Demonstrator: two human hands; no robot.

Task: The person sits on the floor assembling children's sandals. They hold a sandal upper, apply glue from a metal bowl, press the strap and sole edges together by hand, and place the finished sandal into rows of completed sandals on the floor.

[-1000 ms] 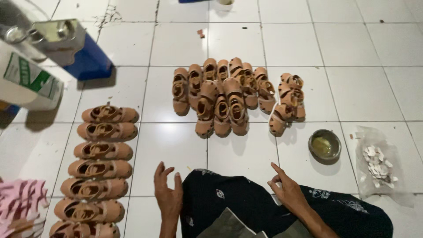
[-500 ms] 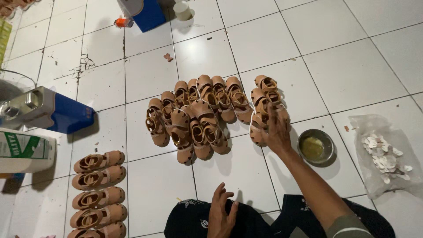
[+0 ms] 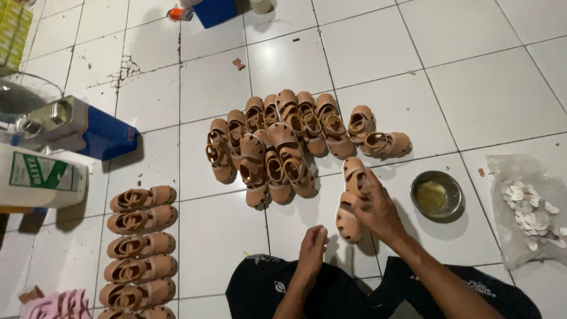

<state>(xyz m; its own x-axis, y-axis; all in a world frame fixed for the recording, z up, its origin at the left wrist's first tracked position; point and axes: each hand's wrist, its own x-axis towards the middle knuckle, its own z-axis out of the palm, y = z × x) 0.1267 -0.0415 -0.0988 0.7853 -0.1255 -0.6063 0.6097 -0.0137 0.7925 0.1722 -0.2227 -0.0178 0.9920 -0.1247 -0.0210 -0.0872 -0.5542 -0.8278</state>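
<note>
My right hand (image 3: pixel 378 207) grips two tan sandals (image 3: pixel 349 198) by their tops, just above the white tiled floor and in front of my knees. My left hand (image 3: pixel 312 245) hovers beside them with its fingers curled and nothing in it. Behind the held pair lies a heap of tan sandals (image 3: pixel 277 147), and two more sandals (image 3: pixel 375 134) lie at its right end. A neat column of sandals (image 3: pixel 142 239) runs down the lower left.
A small metal bowl (image 3: pixel 436 195) with yellowish glue sits right of my hand. A clear bag of pale cut pieces (image 3: pixel 528 210) lies at the right edge. A blue metal can (image 3: pixel 77 127) and a white container (image 3: pixel 41 177) stand at the left. My dark trousers (image 3: pixel 266 289) fill the bottom.
My right hand reached to the right end of the heap, took two sandals and drew them back toward me. My left hand lifted off my lap toward them.
</note>
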